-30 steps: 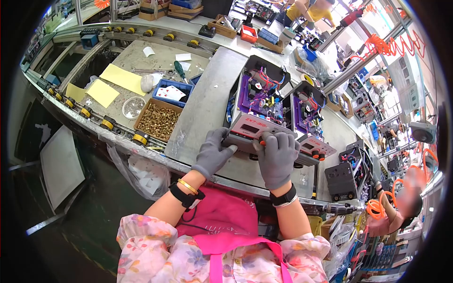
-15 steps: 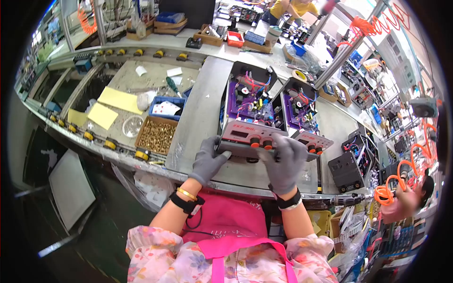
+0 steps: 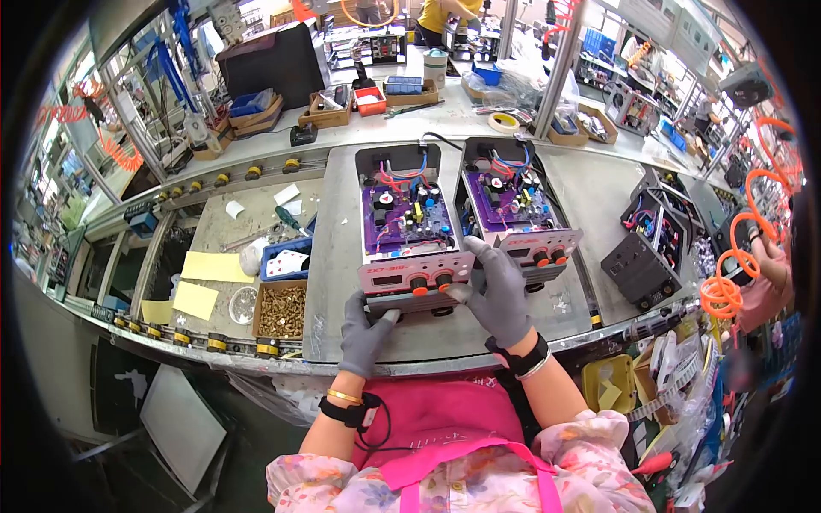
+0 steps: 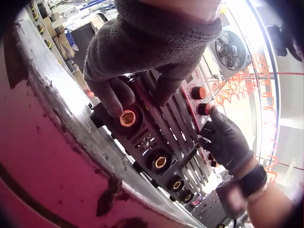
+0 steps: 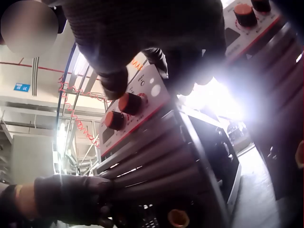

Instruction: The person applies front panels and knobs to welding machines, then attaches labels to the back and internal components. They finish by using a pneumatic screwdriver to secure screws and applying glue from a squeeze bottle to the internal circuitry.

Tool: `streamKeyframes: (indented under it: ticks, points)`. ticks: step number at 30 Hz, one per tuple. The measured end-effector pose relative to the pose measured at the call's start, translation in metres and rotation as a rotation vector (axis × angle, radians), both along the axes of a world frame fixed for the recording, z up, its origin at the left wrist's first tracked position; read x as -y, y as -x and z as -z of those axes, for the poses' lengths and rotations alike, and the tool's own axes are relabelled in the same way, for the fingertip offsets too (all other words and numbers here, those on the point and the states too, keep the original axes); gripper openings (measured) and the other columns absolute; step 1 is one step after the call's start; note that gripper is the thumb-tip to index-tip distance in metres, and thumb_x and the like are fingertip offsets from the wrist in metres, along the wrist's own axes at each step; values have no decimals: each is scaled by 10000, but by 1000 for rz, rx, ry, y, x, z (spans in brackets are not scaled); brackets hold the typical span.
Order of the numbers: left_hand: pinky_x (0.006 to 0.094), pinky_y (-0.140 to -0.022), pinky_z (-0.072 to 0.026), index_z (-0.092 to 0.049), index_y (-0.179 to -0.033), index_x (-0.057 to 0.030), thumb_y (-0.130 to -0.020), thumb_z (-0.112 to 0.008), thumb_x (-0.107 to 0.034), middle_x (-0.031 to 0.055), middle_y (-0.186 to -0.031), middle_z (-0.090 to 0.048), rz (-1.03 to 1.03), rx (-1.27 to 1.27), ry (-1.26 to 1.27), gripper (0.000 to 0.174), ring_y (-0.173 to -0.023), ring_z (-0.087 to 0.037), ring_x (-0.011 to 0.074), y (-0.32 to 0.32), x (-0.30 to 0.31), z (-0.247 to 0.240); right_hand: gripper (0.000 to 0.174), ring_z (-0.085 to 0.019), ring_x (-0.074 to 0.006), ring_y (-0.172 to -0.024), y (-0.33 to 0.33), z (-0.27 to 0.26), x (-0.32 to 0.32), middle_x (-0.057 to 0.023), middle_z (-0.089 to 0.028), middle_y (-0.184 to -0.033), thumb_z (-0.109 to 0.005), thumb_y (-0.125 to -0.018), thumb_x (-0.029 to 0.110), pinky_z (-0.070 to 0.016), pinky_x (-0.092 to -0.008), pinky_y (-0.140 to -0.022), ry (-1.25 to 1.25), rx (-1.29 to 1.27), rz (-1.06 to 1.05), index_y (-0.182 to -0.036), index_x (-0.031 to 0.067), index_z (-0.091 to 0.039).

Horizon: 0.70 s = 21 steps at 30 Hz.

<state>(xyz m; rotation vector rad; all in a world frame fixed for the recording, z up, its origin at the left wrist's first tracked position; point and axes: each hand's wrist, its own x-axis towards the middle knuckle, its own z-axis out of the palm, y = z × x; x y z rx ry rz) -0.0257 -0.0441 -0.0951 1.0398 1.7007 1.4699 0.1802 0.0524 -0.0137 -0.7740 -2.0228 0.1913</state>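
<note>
An uncovered welding machine (image 3: 406, 218) with a purple circuit board stands before me, its white front panel (image 3: 389, 280) facing my body. The panel bears two black knobs with orange caps (image 3: 419, 286). My left hand (image 3: 363, 338), in a grey glove, grips the black vented lower front (image 4: 164, 111) at its left end, beside a brass socket (image 4: 127, 118). At the panel's right end is my gloved right hand (image 3: 498, 295). Its thumb (image 5: 115, 84) lies at the right knob (image 5: 129, 103), while its fingers reach over the panel's upper edge.
A second uncovered machine (image 3: 513, 197) stands close on the right, with a black unit (image 3: 641, 269) beyond it. To the left are a box of brass fittings (image 3: 282, 312), a blue bin (image 3: 286, 259), yellow sheets (image 3: 214, 266) and a green-handled screwdriver (image 3: 289, 219). A power driver (image 3: 654, 323) lies along the front edge.
My right hand has moved off the knobs, uncovering both, and come to the panel's right end. The left hand has stayed at the lower left corner. The head view has swung round and up.
</note>
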Motion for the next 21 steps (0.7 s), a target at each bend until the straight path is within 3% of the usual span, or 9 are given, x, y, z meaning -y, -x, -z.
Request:
streamKeyframes:
  ticks: [8, 9, 12, 15, 17, 18, 20, 21]
  points:
    - [319, -791, -512, -458, -1240, 8, -764, -759, -148, 125, -1069, -610, 28, -41, -42, 584, -934, -613, 186, 6, -4, 6, 692, -580, -293, -910, -5, -2, 14, -101, -596, -1008, -811, -656, 332, -462, -402, -802, -8, -69, 114, -1236, 75, -533]
    - [319, -798, -508, -464, -1233, 7, -763, -760, -142, 123, -1069, -610, 28, -7, -34, 575, -941, -611, 186, 6, -3, 3, 697, -563, -240, -943, -22, -7, 16, -119, -568, -1037, -794, -727, 300, -455, -351, -849, -154, -85, 97, -1281, 10, -484]
    - [312, -831, -489, -485, -1203, -1, -746, -771, -112, 110, -1070, -612, 60, -13, -19, 550, -949, -601, 182, 11, 0, -9, 621, -569, -273, -962, -54, 16, 6, -106, -581, -1101, -722, -808, 320, -454, -390, -869, -245, -482, 566, -1295, 14, -487]
    - [308, -840, -483, -491, -1194, -2, -732, -781, -100, 102, -1077, -611, 75, -62, -30, 554, -949, -595, 180, 15, -1, -7, 632, -562, -300, -1025, -101, 83, -33, -148, -562, -1170, -689, -846, 301, -453, -387, -885, 624, -936, 284, -1321, -27, -432]
    - [307, -850, -479, -495, -1191, -7, -721, -791, -95, 98, -1089, -608, 76, -7, -31, 563, -962, -589, 181, 18, -2, -2, 681, -554, -323, -1064, -92, 78, -32, -189, -545, -1198, -689, -846, 319, -451, -383, -899, 416, -722, 345, -1347, -35, -395]
    - [297, -798, -495, -493, -1213, -10, -728, -785, -96, 97, -1075, -611, 87, -75, -49, 573, -944, -593, 177, 20, -2, -2, 706, -550, -335, -1083, -84, 77, -30, -209, -536, -1212, -690, -845, 328, -450, -381, -907, 323, -610, 374, -1360, -38, -376]
    - [277, -695, -528, -489, -1256, -15, -741, -771, -97, 96, -1047, -617, 98, -209, -84, 593, -909, -602, 170, 22, -1, -3, 833, -534, -359, -1128, -78, 57, -3, -267, -485, -1267, -720, -810, 357, -435, -393, -946, 472, -422, 306, -1402, -58, -305]
    - [312, -901, -453, -499, -1212, -23, -716, -787, -56, 94, -1130, -594, 93, 12, -76, 575, -1033, -562, 181, 23, -1, -2, 873, -527, -370, -1133, -74, 60, 5, -281, -478, -1265, -726, -802, 356, -428, -400, -955, 418, -349, 284, -1413, -68, -268]
